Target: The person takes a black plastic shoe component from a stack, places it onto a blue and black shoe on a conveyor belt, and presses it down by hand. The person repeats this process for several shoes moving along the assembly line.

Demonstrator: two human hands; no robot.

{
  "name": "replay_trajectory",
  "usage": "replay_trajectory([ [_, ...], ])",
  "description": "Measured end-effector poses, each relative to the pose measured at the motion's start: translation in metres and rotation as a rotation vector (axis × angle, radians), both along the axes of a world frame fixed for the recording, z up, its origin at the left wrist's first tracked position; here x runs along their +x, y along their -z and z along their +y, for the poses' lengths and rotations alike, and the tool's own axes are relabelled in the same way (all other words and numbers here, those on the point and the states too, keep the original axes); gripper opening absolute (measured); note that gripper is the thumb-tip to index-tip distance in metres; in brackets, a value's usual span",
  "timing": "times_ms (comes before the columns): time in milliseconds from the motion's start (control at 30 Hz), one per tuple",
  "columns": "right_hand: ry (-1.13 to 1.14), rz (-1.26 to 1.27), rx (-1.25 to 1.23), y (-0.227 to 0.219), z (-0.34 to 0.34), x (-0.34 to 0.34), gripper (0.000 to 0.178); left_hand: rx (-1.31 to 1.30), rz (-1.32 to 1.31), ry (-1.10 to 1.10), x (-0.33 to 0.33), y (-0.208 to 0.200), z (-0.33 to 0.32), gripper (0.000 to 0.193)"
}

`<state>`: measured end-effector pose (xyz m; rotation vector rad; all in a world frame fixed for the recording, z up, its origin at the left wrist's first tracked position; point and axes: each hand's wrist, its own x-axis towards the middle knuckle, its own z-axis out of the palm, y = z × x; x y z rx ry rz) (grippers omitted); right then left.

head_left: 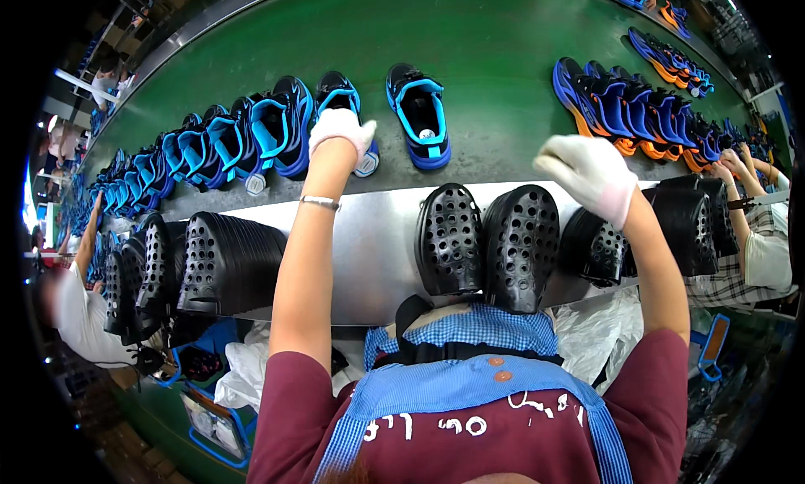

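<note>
My left hand, in a white glove, is closed over the heel end of a black and blue sneaker on the green conveyor belt. A pale round tag hangs beside that heel. To its right stands another blue-lined sneaker, toe pointing away. My right hand, also gloved, hovers over the bench edge with its fingers bunched; anything inside them is hidden. Closest below it are black perforated plastic shoe inserts, one stack right of another.
Blue-lined sneakers line the belt at left; purple and orange ones at right. More insert stacks flank the metal ledge. Co-workers work at both sides.
</note>
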<state>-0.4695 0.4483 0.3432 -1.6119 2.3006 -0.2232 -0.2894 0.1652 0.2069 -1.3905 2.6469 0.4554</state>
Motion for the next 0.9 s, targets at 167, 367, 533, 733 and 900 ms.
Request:
replay_trajectory([
  [167,0.122,-0.036,-0.103,-0.012,0.046,0.02,0.021,0.092,-0.169,-0.003,-0.022,0.018,-0.014,0.039],
  [367,0.367,-0.051,-0.238,-0.007,0.089,0.029,0.012,0.063,-0.179,-0.02,-0.032,0.029,0.002,0.024],
  [533,0.423,-0.078,-0.299,0.002,0.099,0.051,0.011,0.07,-0.207,0.091,-0.035,0.034,-0.012,0.026],
  [733,0.501,-0.092,-0.372,0.019,0.145,0.081,0.009,0.161,0.036,0.134,-0.012,0.023,-0.042,0.061],
  [900,0.478,-0.06,-0.369,0.037,0.174,0.101,0.012,0.395,0.102,0.219,-0.028,0.015,-0.014,0.089],
])
